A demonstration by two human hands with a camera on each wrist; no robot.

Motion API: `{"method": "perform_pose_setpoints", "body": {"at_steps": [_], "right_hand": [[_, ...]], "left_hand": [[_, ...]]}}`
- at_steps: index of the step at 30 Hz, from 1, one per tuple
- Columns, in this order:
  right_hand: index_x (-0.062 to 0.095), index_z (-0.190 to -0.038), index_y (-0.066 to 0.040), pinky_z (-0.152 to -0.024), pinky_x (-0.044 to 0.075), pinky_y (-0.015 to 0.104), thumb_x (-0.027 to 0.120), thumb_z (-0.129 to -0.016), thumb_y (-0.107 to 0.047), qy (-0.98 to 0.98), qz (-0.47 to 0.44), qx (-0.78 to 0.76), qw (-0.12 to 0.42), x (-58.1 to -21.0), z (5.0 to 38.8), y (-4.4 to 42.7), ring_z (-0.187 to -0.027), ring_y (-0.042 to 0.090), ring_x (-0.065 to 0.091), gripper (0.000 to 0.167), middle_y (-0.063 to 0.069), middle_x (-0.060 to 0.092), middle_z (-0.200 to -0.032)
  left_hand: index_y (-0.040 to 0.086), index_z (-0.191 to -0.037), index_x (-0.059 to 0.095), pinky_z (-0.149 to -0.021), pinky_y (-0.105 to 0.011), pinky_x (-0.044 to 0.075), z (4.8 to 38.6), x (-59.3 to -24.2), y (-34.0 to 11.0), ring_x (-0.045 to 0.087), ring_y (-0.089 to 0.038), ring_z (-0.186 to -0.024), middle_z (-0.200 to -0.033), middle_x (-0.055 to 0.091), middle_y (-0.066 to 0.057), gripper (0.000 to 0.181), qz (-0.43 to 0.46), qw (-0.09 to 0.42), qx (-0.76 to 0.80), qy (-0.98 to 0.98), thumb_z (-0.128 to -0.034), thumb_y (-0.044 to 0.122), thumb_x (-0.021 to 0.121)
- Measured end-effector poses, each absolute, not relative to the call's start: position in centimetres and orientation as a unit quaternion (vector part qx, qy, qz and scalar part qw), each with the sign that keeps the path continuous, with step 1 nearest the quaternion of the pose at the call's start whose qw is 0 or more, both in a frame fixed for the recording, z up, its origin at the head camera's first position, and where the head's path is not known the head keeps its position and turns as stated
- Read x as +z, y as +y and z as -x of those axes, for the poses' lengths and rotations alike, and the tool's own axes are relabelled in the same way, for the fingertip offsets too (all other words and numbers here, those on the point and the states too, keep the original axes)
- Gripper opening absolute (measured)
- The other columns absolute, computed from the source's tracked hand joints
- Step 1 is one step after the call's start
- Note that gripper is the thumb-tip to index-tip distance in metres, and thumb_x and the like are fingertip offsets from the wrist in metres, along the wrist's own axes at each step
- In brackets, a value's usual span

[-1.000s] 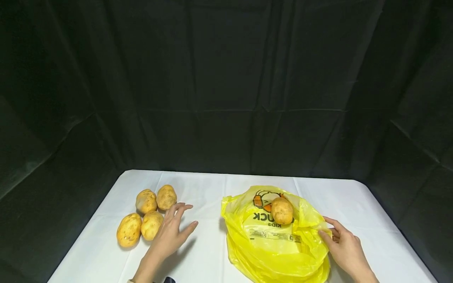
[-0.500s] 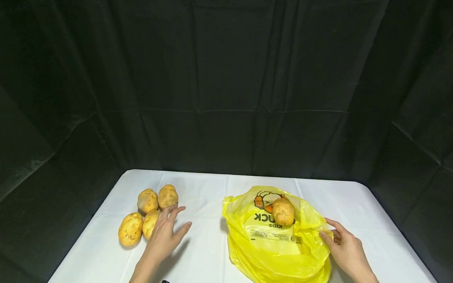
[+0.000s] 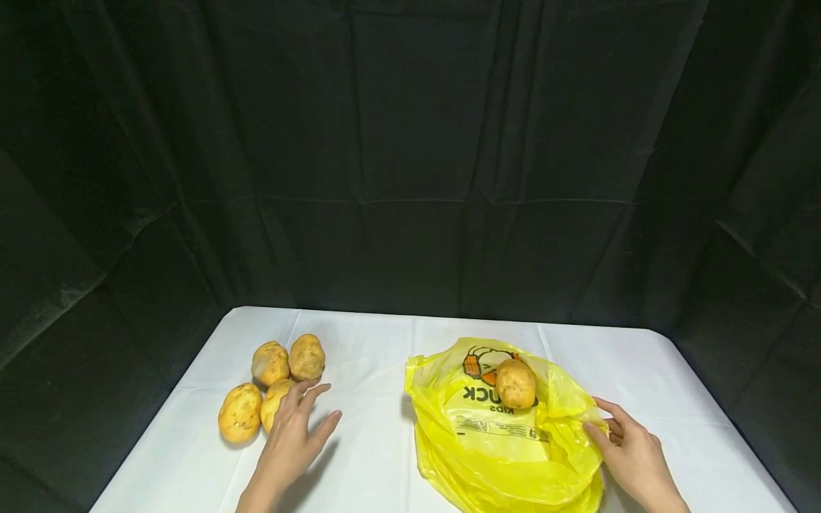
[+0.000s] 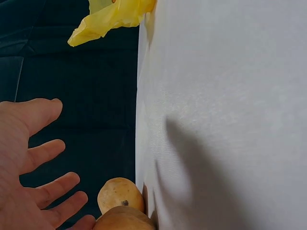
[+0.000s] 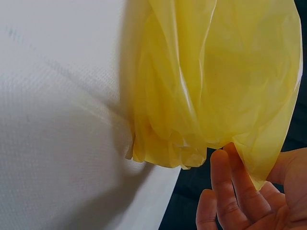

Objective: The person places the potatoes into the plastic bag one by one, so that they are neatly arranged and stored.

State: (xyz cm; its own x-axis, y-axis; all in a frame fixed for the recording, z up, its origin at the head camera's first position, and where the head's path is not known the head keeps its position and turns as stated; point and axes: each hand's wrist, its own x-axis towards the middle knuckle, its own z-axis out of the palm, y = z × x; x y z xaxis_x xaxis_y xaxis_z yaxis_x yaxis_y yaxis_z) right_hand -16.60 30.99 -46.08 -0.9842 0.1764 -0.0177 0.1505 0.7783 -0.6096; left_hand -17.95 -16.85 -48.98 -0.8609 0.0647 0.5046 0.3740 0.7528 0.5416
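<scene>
Several potatoes lie grouped on the left of the table; a front one (image 3: pixel 240 413) and a back one (image 3: pixel 307 357) show whole. My left hand (image 3: pixel 288 436) hovers over the nearest potato (image 3: pixel 272 403), partly hiding it, with fingers spread and nothing held. In the left wrist view that hand (image 4: pixel 29 172) has its fingers apart beside two potatoes. A yellow plastic bag (image 3: pixel 474 470) lies spread with its mouth open at right centre, a single potato (image 3: pixel 516 384) inside on the printed film. My right hand (image 3: pixel 631 456) pinches the bag's right rim between thumb and fingers.
The white-covered table (image 3: pixel 372 427) stretches between the potatoes and the bag. Black cloth (image 3: pixel 410 157) hangs behind the table and along both sides.
My left hand has drifted slightly left and toward me, over the nearest potato. The right hand keeps its pinch on the bag's rim, and the bag and potatoes stay put.
</scene>
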Motion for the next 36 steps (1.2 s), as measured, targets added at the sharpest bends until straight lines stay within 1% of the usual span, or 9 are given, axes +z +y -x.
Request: {"method": "perform_pose_setpoints", "body": {"at_steps": [7,10,12,18,22,29,36], "right_hand": [[0.043,-0.139,0.004,-0.080,0.053,0.052,0.062,-0.098,-0.021,-0.944,0.077,0.319,0.028,-46.0,16.5,31.1,-0.096,0.039,0.065,0.052,0.025,0.067,-0.106],[0.043,-0.139,0.004,-0.080,0.053,0.052,0.062,-0.098,-0.021,-0.945,0.076,0.317,0.031,-46.0,16.5,31.1,-0.096,0.040,0.065,0.052,0.025,0.067,-0.106],[0.043,-0.139,0.004,-0.080,0.053,0.051,0.062,-0.098,-0.020,-0.945,0.075,0.316,0.032,-46.1,16.5,31.1,-0.096,0.040,0.065,0.052,0.025,0.067,-0.106],[0.042,-0.140,0.004,-0.081,0.052,0.052,0.062,-0.098,-0.020,-0.945,0.077,0.317,0.026,-46.0,16.6,31.2,-0.096,0.040,0.064,0.052,0.026,0.066,-0.106],[0.042,-0.140,0.005,-0.082,0.052,0.054,0.062,-0.098,-0.020,-0.946,0.077,0.313,0.025,-46.0,16.6,31.2,-0.097,0.041,0.064,0.052,0.027,0.066,-0.107],[0.042,-0.140,0.004,-0.082,0.052,0.053,0.062,-0.097,-0.020,-0.944,0.084,0.318,0.019,-46.1,16.5,31.0,-0.097,0.040,0.064,0.053,0.026,0.066,-0.107],[0.042,-0.140,0.004,-0.080,0.053,0.052,0.063,-0.097,-0.021,-0.944,0.087,0.317,0.019,-46.1,16.6,31.1,-0.092,0.034,0.064,0.054,0.025,0.066,-0.105]], "left_hand": [[0.005,-0.117,0.066,-0.092,-0.054,0.038,17.4,-49.2,-17.1,0.047,-0.038,-0.117,-0.126,0.053,-0.018,0.039,0.103,0.256,-0.326,-0.904,-0.0823,0.016,0.079],[0.004,-0.114,0.067,-0.092,-0.056,0.038,17.3,-49.2,-17.3,0.047,-0.040,-0.116,-0.124,0.054,-0.021,0.038,0.093,0.270,-0.319,-0.904,-0.0807,0.014,0.081],[0.003,-0.113,0.067,-0.094,-0.058,0.037,17.2,-49.1,-17.5,0.047,-0.042,-0.116,-0.124,0.054,-0.023,0.036,0.078,0.272,-0.322,-0.904,-0.0809,0.013,0.081],[0.001,-0.116,0.065,-0.094,-0.059,0.038,17.2,-48.5,-18.0,0.044,-0.044,-0.120,-0.130,0.049,-0.025,0.033,-0.013,0.231,-0.344,-0.910,-0.0887,0.018,0.073],[-0.001,-0.119,0.064,-0.094,-0.058,0.038,17.3,-48.5,-18.3,0.042,-0.045,-0.120,-0.131,0.048,-0.026,0.036,-0.051,0.216,-0.345,-0.912,-0.0906,0.019,0.071],[-0.004,-0.128,0.058,-0.098,-0.061,0.035,17.3,-48.6,-18.9,0.037,-0.046,-0.125,-0.136,0.042,-0.028,0.044,-0.077,0.175,-0.344,-0.920,-0.0924,0.021,0.067],[-0.007,-0.131,0.055,-0.096,-0.062,0.037,17.3,-48.7,-19.3,0.037,-0.049,-0.124,-0.136,0.041,-0.032,0.051,-0.067,0.160,-0.323,-0.930,-0.0917,0.023,0.067]]}}
